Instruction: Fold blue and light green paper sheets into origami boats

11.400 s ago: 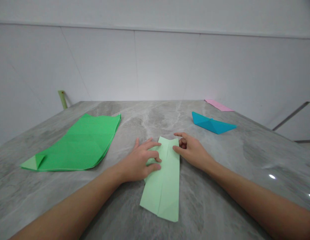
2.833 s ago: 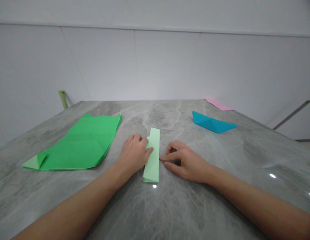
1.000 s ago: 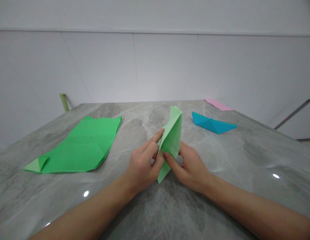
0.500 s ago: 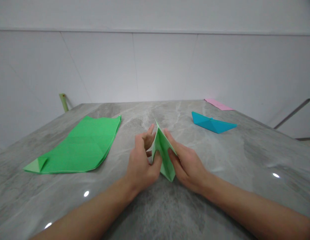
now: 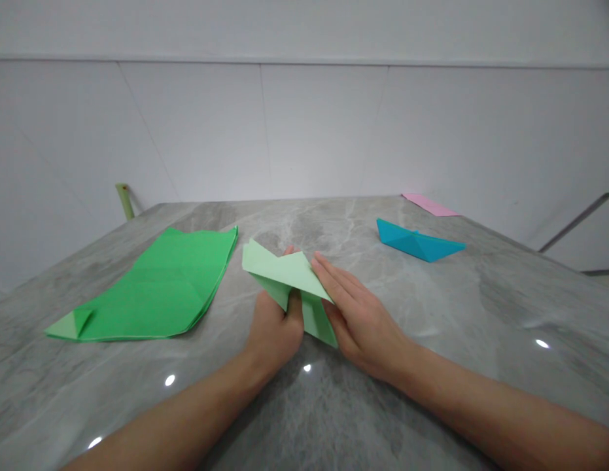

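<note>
Between my hands, a little above the table, is a pale green folded paper, with its folds partly spread apart. My left hand grips it from the near left; the thumb goes in under the upper flap and some fingertips show behind the paper. With the thumb below and the straight fingers on top, my right hand pinches the paper's right end. The paper's left end points up and to the left, free of my fingers. Part of the left hand's fingers is hidden behind the paper.
A stack of bright green paper lies on the left, one corner folded over. To the right sits a blue paper boat. Pink paper lies at the far right edge of the grey marbled table. Behind stands a white wall.
Earlier the pale green paper lay flat, then was a narrow folded strip. Since then both hands have lifted it and spread its folds; over the last half second its far end has swung left.
</note>
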Motion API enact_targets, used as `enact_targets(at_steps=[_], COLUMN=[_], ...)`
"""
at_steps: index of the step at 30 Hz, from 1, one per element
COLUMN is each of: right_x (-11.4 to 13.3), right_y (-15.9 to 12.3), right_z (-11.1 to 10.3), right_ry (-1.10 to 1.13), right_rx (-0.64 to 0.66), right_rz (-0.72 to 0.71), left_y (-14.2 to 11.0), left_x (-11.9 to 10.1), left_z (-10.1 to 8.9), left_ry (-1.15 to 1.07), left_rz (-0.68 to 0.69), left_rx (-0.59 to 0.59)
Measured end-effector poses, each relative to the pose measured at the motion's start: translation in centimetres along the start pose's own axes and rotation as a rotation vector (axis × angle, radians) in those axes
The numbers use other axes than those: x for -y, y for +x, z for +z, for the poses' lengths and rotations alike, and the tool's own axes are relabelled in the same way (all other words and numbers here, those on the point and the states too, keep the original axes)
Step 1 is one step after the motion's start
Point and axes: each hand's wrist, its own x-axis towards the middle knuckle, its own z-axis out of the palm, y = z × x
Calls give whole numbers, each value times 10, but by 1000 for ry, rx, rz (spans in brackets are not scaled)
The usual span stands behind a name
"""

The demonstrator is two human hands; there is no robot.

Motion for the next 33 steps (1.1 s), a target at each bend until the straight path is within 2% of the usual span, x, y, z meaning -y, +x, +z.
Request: enact_targets(at_steps=[5,10,15,17,19,22,25,28,33], right_x=[-2,-11,-20,-21,-20,-16,-12,-10,-11], right_y=[1,2,1,1,2,3,4,4,4], right_z=[-2,-2,-1,-2,-5,-8,-10,-11,-11], right_ry=[66,210,236,221,216,218,228,240,238], right_rx=[-78,-92,-104,-92,-89,-131,-175,-167,-145], right_rz=[166,363,438,430,366,206,92,53,56], left_y=[-2,-2,3,5,6,6,5,4,4], left_x=[1,3,10,14,17,18,16,13,11], left_z=[-3,-3,-4,-5,-6,-6,-5,-6,-12], left_ry=[-40,-138,-173,-114,-20,70,67,-28,-388], left_rz=[26,-32,-51,-49,-14,121,224,179,20], left_rx=[57,160,294,348,353,345,361,362,404])
